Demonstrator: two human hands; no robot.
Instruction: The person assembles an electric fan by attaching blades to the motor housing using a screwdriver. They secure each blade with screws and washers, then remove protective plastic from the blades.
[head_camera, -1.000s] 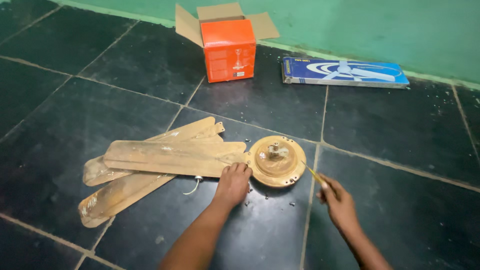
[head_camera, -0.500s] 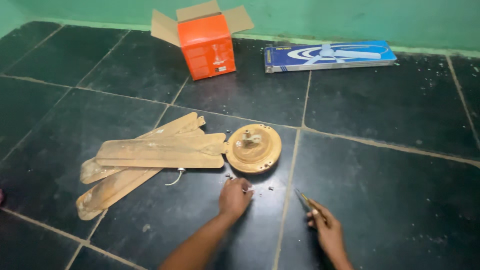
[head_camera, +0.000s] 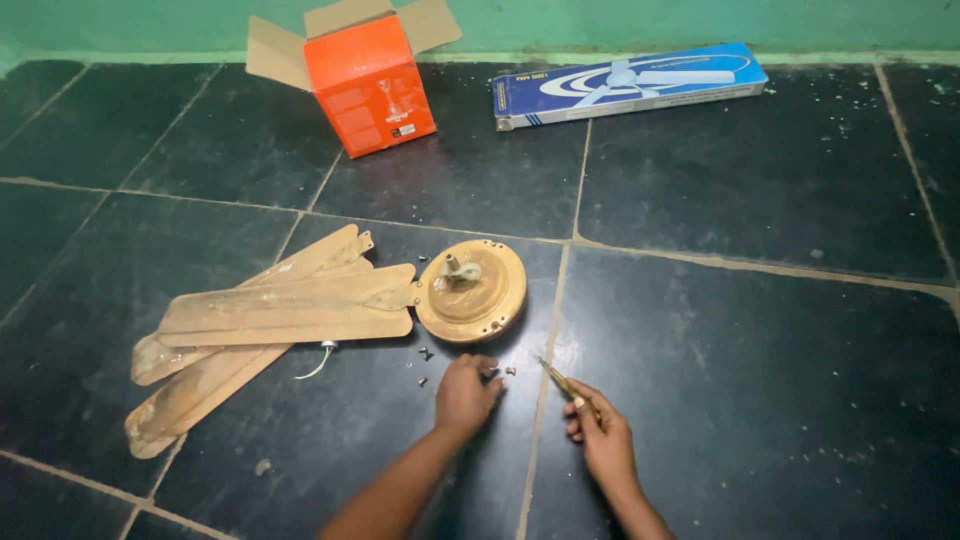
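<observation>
Two hands low on the floor: left hand (head_camera: 466, 392) curls its fingers over small screws (head_camera: 509, 371) beside the fan motor (head_camera: 470, 292); right hand (head_camera: 598, 437) grips a screwdriver (head_camera: 563, 382).

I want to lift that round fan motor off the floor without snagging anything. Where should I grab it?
Take the round motor by its rim, from the near right side. It lies flat with the short shaft pointing up, the blades crowd its left edge, and the right edge has bare floor beside it.

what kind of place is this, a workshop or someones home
Probably a room in a home, not a workshop: bare dark floor tiles, a green wall, and old fan blades beside two cardboard boxes.
</observation>
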